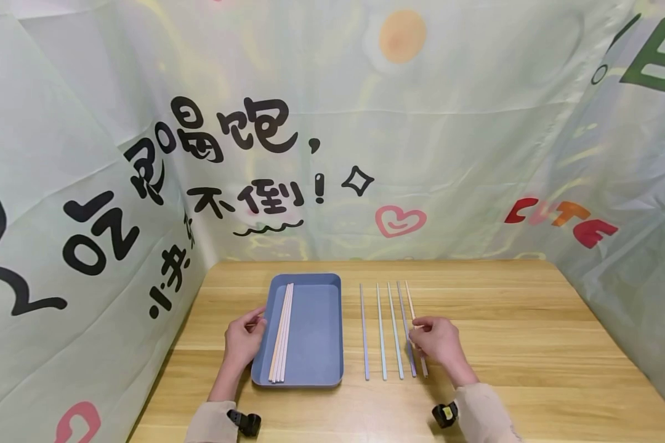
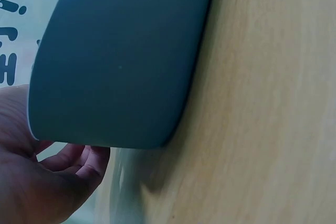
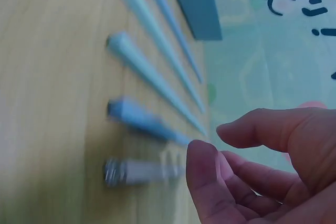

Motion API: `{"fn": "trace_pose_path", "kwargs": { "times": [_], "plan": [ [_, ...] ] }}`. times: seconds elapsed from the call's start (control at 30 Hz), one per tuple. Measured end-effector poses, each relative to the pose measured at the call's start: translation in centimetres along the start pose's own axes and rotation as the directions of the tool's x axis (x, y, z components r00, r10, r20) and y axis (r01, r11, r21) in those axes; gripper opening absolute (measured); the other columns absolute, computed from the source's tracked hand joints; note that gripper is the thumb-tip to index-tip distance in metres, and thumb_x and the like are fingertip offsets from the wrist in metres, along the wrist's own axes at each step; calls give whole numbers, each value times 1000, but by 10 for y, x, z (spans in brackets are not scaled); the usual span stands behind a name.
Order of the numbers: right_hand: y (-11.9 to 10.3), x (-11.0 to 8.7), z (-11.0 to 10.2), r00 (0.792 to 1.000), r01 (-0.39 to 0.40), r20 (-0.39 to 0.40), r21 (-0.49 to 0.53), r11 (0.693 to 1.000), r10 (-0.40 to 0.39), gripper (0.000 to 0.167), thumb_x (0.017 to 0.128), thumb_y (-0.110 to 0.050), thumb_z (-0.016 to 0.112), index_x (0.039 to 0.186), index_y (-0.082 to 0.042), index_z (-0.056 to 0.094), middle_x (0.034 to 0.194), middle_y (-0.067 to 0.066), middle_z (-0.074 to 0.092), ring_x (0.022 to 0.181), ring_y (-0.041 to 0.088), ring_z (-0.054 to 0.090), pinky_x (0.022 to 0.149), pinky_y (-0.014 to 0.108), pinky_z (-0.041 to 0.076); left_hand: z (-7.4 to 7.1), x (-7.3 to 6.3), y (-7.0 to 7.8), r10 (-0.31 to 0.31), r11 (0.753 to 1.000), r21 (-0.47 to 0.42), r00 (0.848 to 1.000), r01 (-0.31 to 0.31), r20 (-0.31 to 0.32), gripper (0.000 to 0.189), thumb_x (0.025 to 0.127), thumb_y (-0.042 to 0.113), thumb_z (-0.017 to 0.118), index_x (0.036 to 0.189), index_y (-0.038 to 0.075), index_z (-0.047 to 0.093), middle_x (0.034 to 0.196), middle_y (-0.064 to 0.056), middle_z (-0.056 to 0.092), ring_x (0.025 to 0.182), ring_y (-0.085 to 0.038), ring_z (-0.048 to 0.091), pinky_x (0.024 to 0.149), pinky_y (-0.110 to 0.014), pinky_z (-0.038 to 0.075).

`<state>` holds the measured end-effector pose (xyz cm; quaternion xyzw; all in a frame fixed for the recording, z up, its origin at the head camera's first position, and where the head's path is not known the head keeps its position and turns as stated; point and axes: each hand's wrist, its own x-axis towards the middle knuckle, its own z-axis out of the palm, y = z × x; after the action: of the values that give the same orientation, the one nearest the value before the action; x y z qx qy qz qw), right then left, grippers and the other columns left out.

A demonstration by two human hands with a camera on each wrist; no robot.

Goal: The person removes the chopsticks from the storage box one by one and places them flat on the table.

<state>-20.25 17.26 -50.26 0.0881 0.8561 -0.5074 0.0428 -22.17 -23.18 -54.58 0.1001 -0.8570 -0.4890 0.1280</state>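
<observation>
A blue-grey tray (image 1: 316,332) lies on the table with several pale pink chopsticks (image 1: 282,332) lengthwise along its left side. My left hand (image 1: 244,338) holds the tray's left rim, its fingers curled at the edge in the left wrist view. To the tray's right, several chopsticks stand apart in a row. My right hand (image 1: 438,338) is over the rightmost one, a pale pink chopstick (image 1: 410,298), partly covering it. In the right wrist view a gap shows between thumb and forefinger, and that chopstick (image 3: 147,172) runs behind the fingertips. Just left of it lies a purple-blue chopstick (image 1: 402,301).
Farther left in the row are two light blue chopsticks (image 1: 381,332) (image 1: 395,332) and a lavender chopstick (image 1: 364,332). The wooden table (image 1: 532,320) meets a printed cloth backdrop (image 1: 454,154) at the back and both sides.
</observation>
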Motion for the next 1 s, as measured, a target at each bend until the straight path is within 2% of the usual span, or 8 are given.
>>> {"fn": "trace_pose_path", "kwargs": {
  "times": [0.23, 0.47, 0.77, 1.0],
  "plan": [
    [-31, -2, 36, 999, 25, 31, 108, 994, -28, 43, 87, 2, 62, 129, 13, 66, 87, 14, 71, 66, 21, 69, 61, 39, 64, -1, 1, 0, 0, 1000, -3, 1000, 0, -10, 33, 96, 2, 69, 128, 5, 75, 105, -19, 76, 84, -12, 66, 71, -16, 51],
    [-50, -3, 67, 995, 63, 60, 178, 982, -74, 42, 86, 7, 61, 127, 12, 67, 85, 13, 69, 62, 22, 70, 59, 42, 64, 1, 0, -1, -6, 1000, -6, 1000, 6, -14, 32, 96, 2, 69, 128, 5, 76, 105, -19, 76, 83, -10, 65, 70, -16, 52],
    [-67, -4, 93, 987, 88, 116, 208, 974, -114, 42, 86, 7, 60, 127, 13, 67, 88, 14, 69, 65, 26, 72, 62, 44, 65, 0, 0, -1, -22, 1000, -5, 1000, 22, 0, 33, 97, 3, 68, 129, 7, 75, 107, -18, 77, 88, -15, 67, 72, -16, 52],
    [-75, -5, 108, 977, 103, 166, 190, 976, -135, 46, 84, 7, 61, 130, 13, 65, 83, 10, 67, 53, 16, 66, 57, 40, 63, 0, -1, -1, -29, 1000, -5, 1000, 29, 12, 33, 98, 3, 68, 130, 7, 75, 108, -18, 76, 90, -17, 68, 73, -17, 52]
  ]
}}
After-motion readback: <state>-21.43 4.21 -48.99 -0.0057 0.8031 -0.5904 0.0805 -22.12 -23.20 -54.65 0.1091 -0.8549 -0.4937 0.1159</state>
